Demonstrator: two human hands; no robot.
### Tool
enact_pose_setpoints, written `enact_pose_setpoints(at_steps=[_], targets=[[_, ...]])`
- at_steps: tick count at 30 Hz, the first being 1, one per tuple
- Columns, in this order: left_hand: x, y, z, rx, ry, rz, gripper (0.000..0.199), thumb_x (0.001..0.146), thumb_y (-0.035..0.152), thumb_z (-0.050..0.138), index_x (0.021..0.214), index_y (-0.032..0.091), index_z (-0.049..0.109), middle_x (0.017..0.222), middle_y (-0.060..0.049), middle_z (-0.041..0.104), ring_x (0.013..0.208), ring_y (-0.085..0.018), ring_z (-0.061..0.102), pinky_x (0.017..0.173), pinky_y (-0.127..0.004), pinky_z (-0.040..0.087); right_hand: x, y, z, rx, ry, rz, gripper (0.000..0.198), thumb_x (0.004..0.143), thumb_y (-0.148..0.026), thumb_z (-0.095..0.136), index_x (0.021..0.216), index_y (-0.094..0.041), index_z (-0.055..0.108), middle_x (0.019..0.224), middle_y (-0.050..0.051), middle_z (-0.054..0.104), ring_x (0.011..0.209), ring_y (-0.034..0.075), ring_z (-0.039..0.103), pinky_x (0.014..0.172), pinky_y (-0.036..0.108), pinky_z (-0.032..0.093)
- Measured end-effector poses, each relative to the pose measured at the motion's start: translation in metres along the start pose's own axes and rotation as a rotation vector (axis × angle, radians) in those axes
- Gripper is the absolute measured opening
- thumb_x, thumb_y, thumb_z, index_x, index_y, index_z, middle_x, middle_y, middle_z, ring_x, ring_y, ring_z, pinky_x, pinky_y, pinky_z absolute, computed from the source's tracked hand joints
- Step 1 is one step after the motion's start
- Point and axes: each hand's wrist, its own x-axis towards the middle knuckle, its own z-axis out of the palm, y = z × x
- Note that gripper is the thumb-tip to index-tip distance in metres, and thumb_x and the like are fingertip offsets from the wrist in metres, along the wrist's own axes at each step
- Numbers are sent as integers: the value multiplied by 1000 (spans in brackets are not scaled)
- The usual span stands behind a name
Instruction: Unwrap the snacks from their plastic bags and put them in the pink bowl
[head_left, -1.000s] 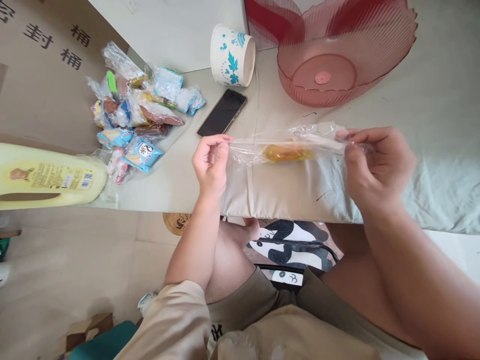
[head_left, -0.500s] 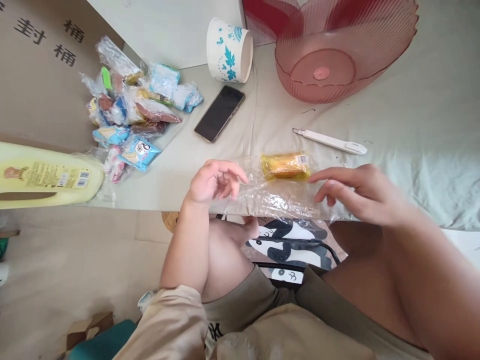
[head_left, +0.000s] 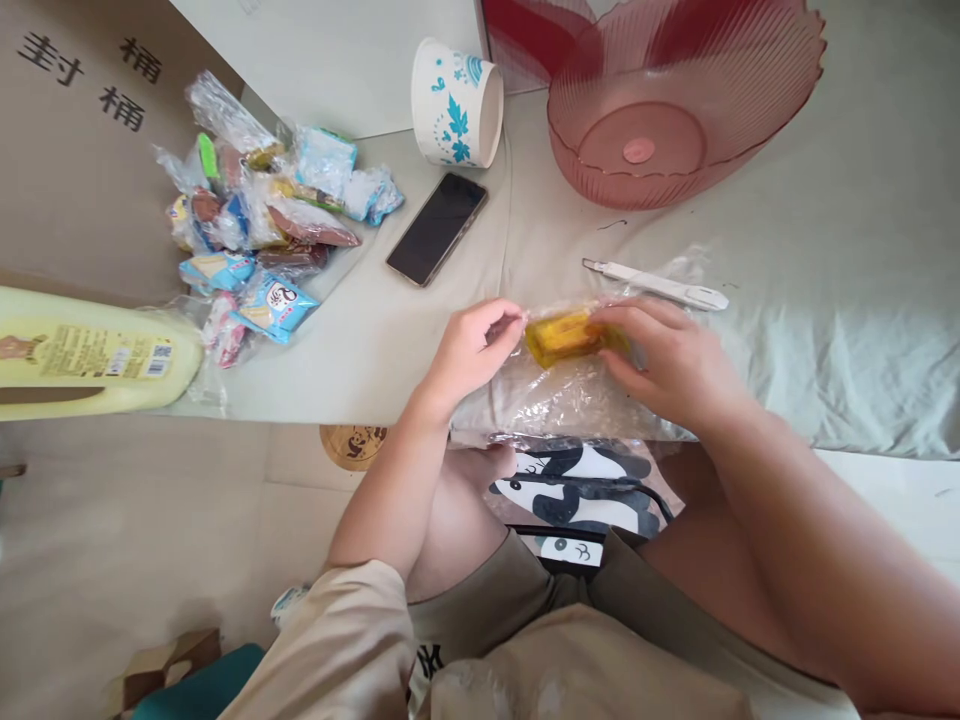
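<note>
Hands: left (head_left: 472, 350), right (head_left: 675, 360) pinch clear bag (head_left: 570, 395) | inside: yellow snack (head_left: 562, 335)

On the bed's near edge lies a clear plastic bag (head_left: 570, 395) with a wrapped snack (head_left: 566, 335) in it, the left hand (head_left: 469, 350) at the snack's left end and the right hand (head_left: 675, 360) on its right end. A pen-like tool (head_left: 656, 284) lies just behind them; the bowl (head_left: 667, 100) stands farther back. The phone (head_left: 437, 228) lies left of the tool, the paper cup (head_left: 456, 102) behind it, the snack pile (head_left: 259, 230) farther left, the bottle (head_left: 90, 350) nearest left
</note>
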Motion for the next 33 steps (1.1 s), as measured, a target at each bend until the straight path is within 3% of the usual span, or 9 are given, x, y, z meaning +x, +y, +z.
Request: enact_pose_setpoints(at_steps=[4,7,13,17,20,23,27,30,33], targets=[[4,9,7,-474,26,-242,25,90,45,64,87,21,59,86,-3,72,81,-15,69,58,-21,49,3,-3,9,24,-71,10,57,82,-19,59,138,-25,56,134,10,65,121,31,63,95,48,57],[8,16,9,-641,78,-375,24,86,43,68,83,21,57,83,-1,72,66,-11,65,42,-18,35,5,-4,9,85,-77,30,53,83,-21,61,135,-28,59,130,11,63,113,30,65,91,47,58],[15,11,4,-568,314,-325,17,85,30,67,74,19,58,77,-1,71,63,-10,66,47,-18,40,10,0,7,277,-40,58,47,81,-52,74,120,-28,67,112,9,59,102,27,62,88,47,57],[17,6,-1,-521,382,-339,17,85,29,65,74,20,57,72,0,68,52,-9,60,38,-18,26,10,2,5,333,60,121,44,81,-51,74,118,-29,69,113,9,55,106,27,60,86,44,56],[18,5,-4,-510,472,-332,15,86,26,62,74,20,56,67,1,66,49,-8,57,39,-18,27,8,-2,0,284,203,216,42,81,-47,73,118,-29,70,112,8,54,107,26,58,86,43,55],[21,5,-6,-521,497,-342,16,86,23,61,71,20,55,62,3,63,47,-8,55,42,-18,33,8,-7,-7,274,345,378,43,80,-47,72,118,-26,70,93,4,55,82,20,57,74,39,54],[22,5,-5,-530,467,-348,16,84,24,63,71,20,56,59,4,60,47,-8,54,44,-18,38,26,-6,-13,643,384,553,36,89,-56,60,98,-23,69,70,-1,51,57,13,45,53,30,45],[22,6,-5,-535,450,-349,14,83,25,64,72,20,57,58,4,59,47,-8,53,45,-18,40,51,2,-18,909,495,588,38,90,-62,56,98,-25,64,82,2,62,64,15,58,55,31,49],[23,6,-6,-534,436,-354,13,81,24,64,72,20,57,57,4,59,47,-8,52,45,-18,40,68,9,-20,930,561,573,40,90,-62,55,114,-30,60,102,6,69,89,22,71,67,36,57]])
